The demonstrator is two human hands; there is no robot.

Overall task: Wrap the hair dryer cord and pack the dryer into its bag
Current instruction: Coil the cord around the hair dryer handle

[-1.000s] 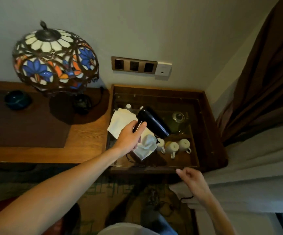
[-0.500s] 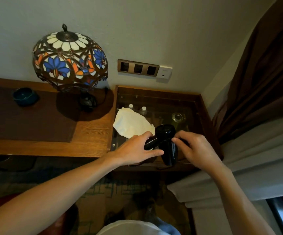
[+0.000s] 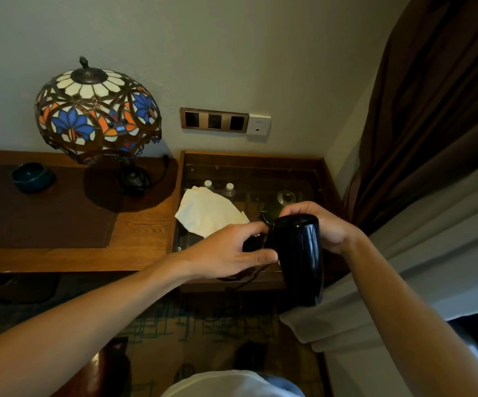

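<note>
A glossy black hair dryer (image 3: 299,256) hangs in the air in front of the glass-topped cabinet, its barrel pointing down toward me. My left hand (image 3: 226,252) is closed around the dryer's handle at the left. My right hand (image 3: 322,224) holds the barrel's upper end from behind. The black cord (image 3: 245,280) trails down from under my left hand toward the floor. A white cloth bag (image 3: 207,214) lies flat on the cabinet's glass top, behind my left hand.
The glass-topped wooden cabinet (image 3: 328,179) holds two small bottles (image 3: 219,187) and a green teapot (image 3: 282,200). A stained-glass lamp (image 3: 97,113) and a dark bowl (image 3: 32,177) stand on the desk at left. Wall sockets (image 3: 214,121) are above; curtains (image 3: 432,116) hang at right.
The dryer came off the cabinet and toward me. My right hand rose from below and took the barrel. The barrel now points down, and the bag lies uncovered.
</note>
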